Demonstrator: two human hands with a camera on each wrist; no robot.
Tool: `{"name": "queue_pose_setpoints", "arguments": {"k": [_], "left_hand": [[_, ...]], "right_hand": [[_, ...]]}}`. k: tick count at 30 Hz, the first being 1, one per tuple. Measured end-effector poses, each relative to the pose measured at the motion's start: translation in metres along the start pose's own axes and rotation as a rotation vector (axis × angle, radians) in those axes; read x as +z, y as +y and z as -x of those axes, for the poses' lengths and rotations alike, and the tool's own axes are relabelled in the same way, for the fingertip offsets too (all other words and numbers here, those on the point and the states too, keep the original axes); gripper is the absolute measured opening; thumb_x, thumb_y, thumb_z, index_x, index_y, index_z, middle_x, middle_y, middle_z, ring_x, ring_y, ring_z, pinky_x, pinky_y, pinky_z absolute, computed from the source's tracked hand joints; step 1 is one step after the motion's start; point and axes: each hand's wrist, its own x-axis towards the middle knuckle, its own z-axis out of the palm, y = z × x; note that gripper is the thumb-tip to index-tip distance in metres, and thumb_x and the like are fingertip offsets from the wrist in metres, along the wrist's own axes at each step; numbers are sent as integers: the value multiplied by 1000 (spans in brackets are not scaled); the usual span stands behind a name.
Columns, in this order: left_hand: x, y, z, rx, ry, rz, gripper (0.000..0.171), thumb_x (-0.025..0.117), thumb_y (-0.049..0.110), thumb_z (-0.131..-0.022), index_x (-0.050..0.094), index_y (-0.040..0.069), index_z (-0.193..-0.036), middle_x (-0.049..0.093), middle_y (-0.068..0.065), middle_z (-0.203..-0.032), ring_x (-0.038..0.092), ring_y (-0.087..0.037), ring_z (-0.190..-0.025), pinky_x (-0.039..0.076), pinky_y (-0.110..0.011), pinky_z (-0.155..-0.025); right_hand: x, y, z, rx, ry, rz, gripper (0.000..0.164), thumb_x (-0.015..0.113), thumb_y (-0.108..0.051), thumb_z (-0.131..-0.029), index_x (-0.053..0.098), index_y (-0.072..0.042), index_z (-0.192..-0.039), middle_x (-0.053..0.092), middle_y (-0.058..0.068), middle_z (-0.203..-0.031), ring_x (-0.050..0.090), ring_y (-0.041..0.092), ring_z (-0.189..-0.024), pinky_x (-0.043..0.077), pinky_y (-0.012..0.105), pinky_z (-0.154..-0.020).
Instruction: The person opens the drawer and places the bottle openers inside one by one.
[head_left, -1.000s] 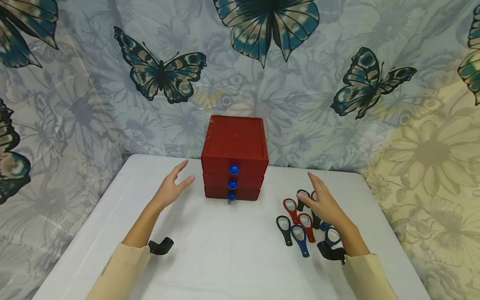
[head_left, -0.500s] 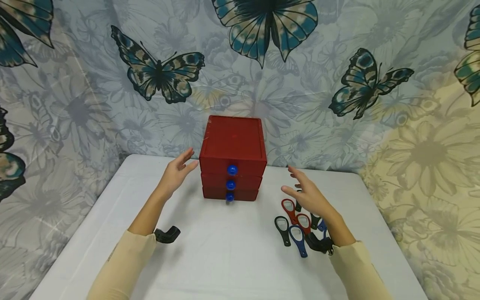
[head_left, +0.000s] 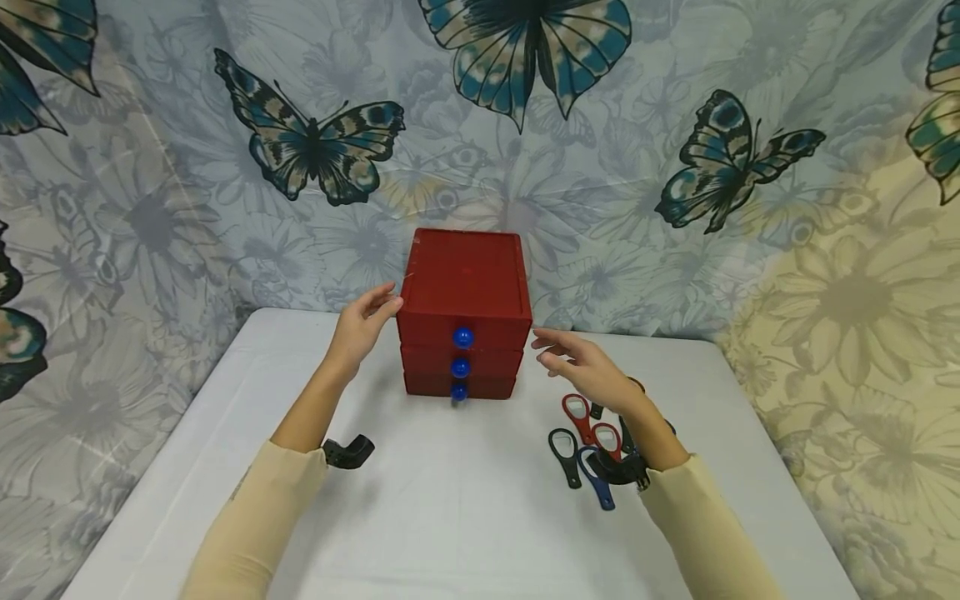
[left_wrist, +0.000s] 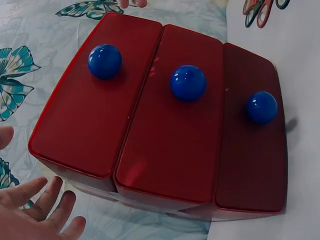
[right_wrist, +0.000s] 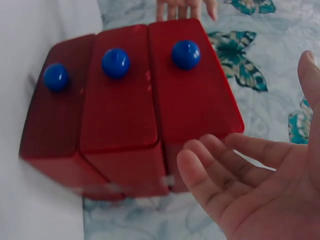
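Toward the back of the white table (head_left: 450, 517), the red drawer box (head_left: 486, 360) stands with blue knobs (head_left: 461, 367) facing me, presumably for easy pulling, my left hand (head_left: 360, 332) and right hand (head_left: 588, 367) flanking it, fingers loosely extended, holding nothing, left-side contact hard to tell.
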Motion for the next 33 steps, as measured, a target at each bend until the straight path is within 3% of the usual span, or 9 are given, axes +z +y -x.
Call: {"name": "queue_pose_setpoints", "arguments": {"k": [6,11,14,20,29,33], "left_hand": [[5,4,-5,-15,40,36,55,59,38,-96,49,10,-143,59,-14,-132,53,-25,-120,36,-46,-112],[8,4,-8,-14,59,52,56,61,38,-95,49,8,-141,58,-13,-131,53,-24,-118,38,-45,-110],[10,4,-9,-19,70,60,55,62,38,-95,51,8,-140,59,-13,-131,54,-24,-117,40,-44,-109],[12,6,-10,-34,90,66,50,62,35,-95,53,9,-138,59,-13,-130,55,-24,-117,42,-42,-107],[15,3,-12,-31,123,68,44,62,24,-95,55,7,-135,56,-14,-129,52,-25,-117,41,-41,-106],[16,1,-12,-27,128,69,44,63,23,-94,56,7,-134,57,-14,-128,53,-23,-113,42,-39,-102]], "right_hand": [[10,-7,-13,16,-47,-144,46,49,-23,-103,47,4,-139,58,28,-129,62,27,-105,56,28,-84],[20,-9,-25,18,-68,-190,45,49,-24,-103,49,5,-137,60,30,-122,61,40,-104,56,40,-87],[26,-12,-32,56,-54,-174,47,50,-30,-102,51,3,-136,64,27,-118,63,36,-103,55,45,-89],[40,-17,-48,151,-24,-215,51,54,-39,-99,59,3,-128,70,20,-108,68,25,-97,57,39,-88],[71,-22,-68,235,23,-313,46,57,-35,-98,65,7,-117,73,19,-96,70,35,-90,59,34,-80],[83,-23,-72,259,76,-356,47,57,-37,-98,66,7,-113,73,19,-92,71,25,-79,60,33,-77]]}}
